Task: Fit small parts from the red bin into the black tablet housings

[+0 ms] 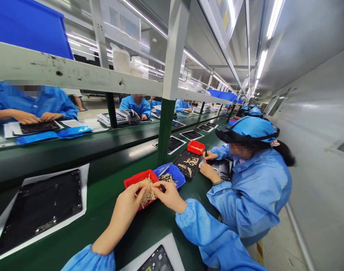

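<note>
Strips (147,192) heap in a red tray (134,179); left hand (127,203) grasps some, right hand (167,195) pinches a small black tool (162,188) beside a blue tray (174,174).

The person wears a light-blue smock (208,233), its puffy sleeves (200,229) gathered into elastic cuffs (181,210) above bare hands (167,195).
</note>
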`<state>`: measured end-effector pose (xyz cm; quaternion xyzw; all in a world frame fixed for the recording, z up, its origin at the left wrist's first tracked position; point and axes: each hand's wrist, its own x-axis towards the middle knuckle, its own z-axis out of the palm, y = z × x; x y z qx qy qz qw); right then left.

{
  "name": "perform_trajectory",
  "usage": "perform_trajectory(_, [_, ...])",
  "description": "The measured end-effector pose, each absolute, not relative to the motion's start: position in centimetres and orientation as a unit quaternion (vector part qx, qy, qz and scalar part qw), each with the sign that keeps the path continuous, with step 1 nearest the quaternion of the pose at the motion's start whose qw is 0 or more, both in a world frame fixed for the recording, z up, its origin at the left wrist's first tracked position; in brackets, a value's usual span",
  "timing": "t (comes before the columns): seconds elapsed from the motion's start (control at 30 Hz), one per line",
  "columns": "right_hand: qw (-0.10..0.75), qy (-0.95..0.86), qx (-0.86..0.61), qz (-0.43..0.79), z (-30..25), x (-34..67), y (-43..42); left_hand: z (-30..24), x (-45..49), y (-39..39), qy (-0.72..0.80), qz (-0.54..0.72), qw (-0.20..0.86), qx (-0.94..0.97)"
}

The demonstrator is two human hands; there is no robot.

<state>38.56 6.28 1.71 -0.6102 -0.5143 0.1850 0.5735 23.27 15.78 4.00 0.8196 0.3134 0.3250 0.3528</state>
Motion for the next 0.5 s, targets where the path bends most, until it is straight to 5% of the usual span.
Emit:
perform_trajectory(0.27, [0.577, -0.485, -0.625, 0.203, 1.8, 38.6, 6.3, 4.3, 23.3, 14.5, 0.301, 0.167, 0.526, 0.778])
perform_trajectory(0.5, [0.586, -0.49, -0.619, 0.181, 1.4, 38.3, 6.4, 4.3, 23.6, 14.2, 0.29, 0.161, 0.594, 0.733])
